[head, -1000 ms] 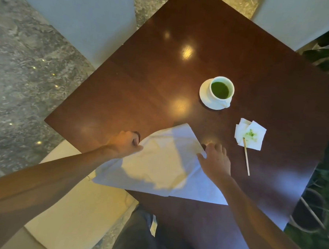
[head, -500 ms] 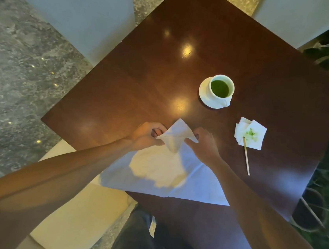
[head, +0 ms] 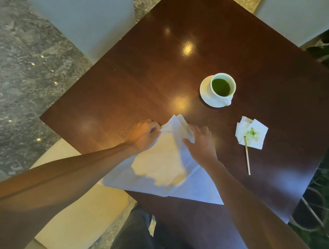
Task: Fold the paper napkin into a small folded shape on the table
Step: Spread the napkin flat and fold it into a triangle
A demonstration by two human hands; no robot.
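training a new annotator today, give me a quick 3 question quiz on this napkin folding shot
1. True or false: the white cup stands on a saucer and holds a green liquid.
2. Which hand presses down on the folded flap at the far corner of the large napkin? A) left hand B) right hand C) neither
3. Fill in: the thin wooden stick has its far end resting on the small ____-stained napkin.

Key
1. True.
2. B. The right hand lies spread over the flap; the left hand pinches the napkin's left edge.
3. Green.
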